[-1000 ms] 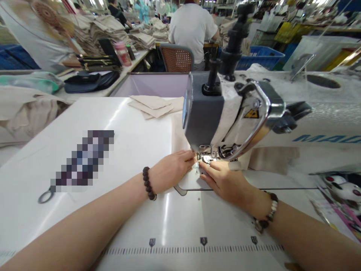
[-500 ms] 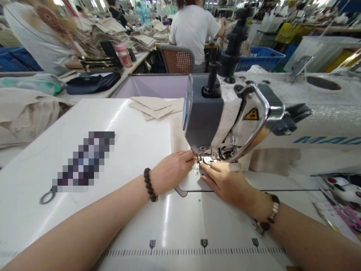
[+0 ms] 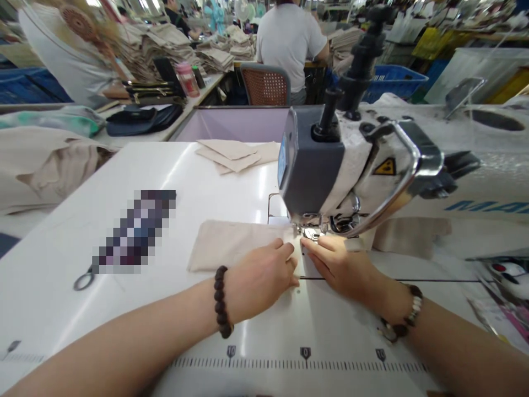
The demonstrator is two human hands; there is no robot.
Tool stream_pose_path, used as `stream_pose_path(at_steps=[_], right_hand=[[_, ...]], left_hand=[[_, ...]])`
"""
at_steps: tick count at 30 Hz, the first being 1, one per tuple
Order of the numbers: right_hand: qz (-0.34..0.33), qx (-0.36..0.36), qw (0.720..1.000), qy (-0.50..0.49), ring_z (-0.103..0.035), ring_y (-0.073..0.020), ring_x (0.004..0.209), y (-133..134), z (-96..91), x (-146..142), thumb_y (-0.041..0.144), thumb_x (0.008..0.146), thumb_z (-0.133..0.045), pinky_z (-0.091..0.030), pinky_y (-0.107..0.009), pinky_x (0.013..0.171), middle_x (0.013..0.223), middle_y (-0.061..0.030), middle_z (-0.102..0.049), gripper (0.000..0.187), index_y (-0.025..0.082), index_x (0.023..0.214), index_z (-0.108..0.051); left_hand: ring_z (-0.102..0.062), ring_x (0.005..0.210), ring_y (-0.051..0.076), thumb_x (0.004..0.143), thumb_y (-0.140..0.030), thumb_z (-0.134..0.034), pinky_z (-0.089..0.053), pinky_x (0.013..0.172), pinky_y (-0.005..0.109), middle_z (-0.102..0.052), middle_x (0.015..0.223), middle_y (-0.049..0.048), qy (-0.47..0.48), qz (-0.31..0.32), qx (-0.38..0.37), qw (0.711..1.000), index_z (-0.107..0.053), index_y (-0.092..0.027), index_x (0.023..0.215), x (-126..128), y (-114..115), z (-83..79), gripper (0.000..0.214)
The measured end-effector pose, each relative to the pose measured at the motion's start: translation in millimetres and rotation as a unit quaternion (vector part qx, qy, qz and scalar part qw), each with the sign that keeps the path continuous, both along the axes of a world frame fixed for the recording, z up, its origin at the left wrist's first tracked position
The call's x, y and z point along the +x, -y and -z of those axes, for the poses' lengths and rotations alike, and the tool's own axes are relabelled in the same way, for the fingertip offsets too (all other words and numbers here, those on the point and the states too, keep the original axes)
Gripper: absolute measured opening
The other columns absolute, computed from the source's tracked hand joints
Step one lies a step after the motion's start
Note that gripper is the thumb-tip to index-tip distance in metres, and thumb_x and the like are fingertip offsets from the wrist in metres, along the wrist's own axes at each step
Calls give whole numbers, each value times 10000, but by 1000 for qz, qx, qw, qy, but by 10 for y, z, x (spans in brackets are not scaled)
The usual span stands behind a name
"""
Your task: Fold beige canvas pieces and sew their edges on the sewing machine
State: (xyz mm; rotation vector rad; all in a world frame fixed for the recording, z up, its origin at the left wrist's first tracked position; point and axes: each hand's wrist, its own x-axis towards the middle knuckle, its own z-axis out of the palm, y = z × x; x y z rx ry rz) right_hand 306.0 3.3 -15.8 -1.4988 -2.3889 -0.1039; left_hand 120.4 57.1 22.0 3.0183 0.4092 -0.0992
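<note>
A beige fabric piece (image 3: 231,242) lies flat on the white sewing table (image 3: 198,187), its right end under the presser foot (image 3: 312,234) of a grey and white sewing machine (image 3: 351,165). My left hand (image 3: 260,275) presses on the fabric's right end with its fingers curled down. My right hand (image 3: 341,264) rests just right of it, fingers stretched toward the presser foot and touching the fabric edge. Both wrists wear bead bracelets.
More beige pieces (image 3: 233,154) lie at the table's far edge. A pixelated object with a ring (image 3: 132,231) sits to the left. A ruler scale (image 3: 306,364) runs along the front edge. A person in a white shirt (image 3: 291,41) sits ahead, with fabric stacks (image 3: 165,44) behind.
The fabric piece has come round to lie flat leftward from the needle. My left hand has moved back toward me onto it. The view has shifted slightly.
</note>
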Motion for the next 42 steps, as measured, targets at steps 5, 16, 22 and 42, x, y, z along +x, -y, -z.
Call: stream_pose_path(at_steps=[5, 16, 22, 42], right_hand=[[-57, 4, 998, -15, -478, -125, 598, 66, -65, 8, 209, 926, -316, -318, -261, 557, 654, -25, -553, 297, 143, 888, -602], [-130, 26, 991, -6, -429, -120, 546, 192, -59, -42, 225, 920, -382, -257, -298, 523, 598, 1, -500, 260, 145, 795, -595], [-86, 48, 995, 17, -466, -123, 554, 122, -40, -30, 236, 927, -366, -293, -283, 525, 607, -6, -531, 271, 137, 889, -615], [-7, 28, 999, 18, -549, -147, 694, -9, 9, -62, 208, 927, -353, -386, -257, 655, 731, -63, -599, 276, 120, 992, -606]], left_hand=[[-493, 873, 202, 885, -138, -434, -457, 743, 292, -564, 917, 99, -34, 11, -89, 995, -583, -94, 912, -13, 56, -74, 158], [-527, 866, 193, 904, -108, -370, -485, 762, 299, -572, 886, 96, -4, 16, -71, 997, -572, -87, 914, -43, 59, -22, 203], [-502, 1017, 214, 888, -75, -372, -435, 908, 318, -570, 1003, 123, 18, 37, -8, 999, -546, -43, 1022, -35, -40, 117, 222], [-538, 1012, 176, 884, -109, -422, -420, 939, 302, -574, 1054, 114, 102, -47, -34, 993, -568, -86, 999, 63, -355, 190, 187]])
